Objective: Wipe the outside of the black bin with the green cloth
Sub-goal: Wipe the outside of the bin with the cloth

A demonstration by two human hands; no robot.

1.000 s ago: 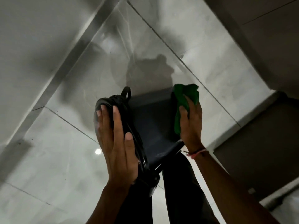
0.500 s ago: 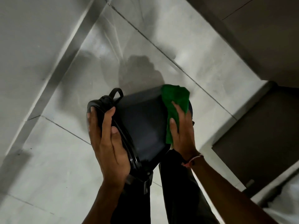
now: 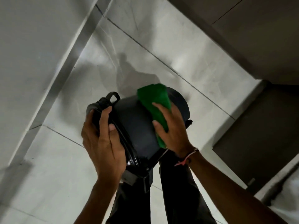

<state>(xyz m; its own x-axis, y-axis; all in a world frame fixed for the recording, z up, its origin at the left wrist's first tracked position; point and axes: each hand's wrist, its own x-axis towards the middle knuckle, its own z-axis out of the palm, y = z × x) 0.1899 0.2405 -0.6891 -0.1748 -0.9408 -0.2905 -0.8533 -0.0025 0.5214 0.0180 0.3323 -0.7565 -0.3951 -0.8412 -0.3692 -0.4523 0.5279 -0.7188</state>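
The black bin [image 3: 135, 123] is held tilted in the air above the floor, its lidded top end at the left and its round base at the right. My left hand [image 3: 103, 143] grips the lid rim, fingers curled over it. My right hand [image 3: 173, 128] presses the green cloth [image 3: 155, 105] flat against the bin's side wall near the base. The cloth runs under my palm and sticks out past my fingertips. A small black handle [image 3: 113, 95] pokes up at the top end.
Pale tiled floor [image 3: 64, 159] lies below, meeting a light wall [image 3: 32, 54] at the left. A dark panel or doorway [image 3: 258, 135] stands at the right. My dark trouser legs [image 3: 178, 191] are under the bin. A pink thread band [image 3: 186, 159] circles my right wrist.
The bin has turned so its round base shows at the right. My right hand with the cloth has slid across the side wall. My left hand's fingers have curled around the lid rim.
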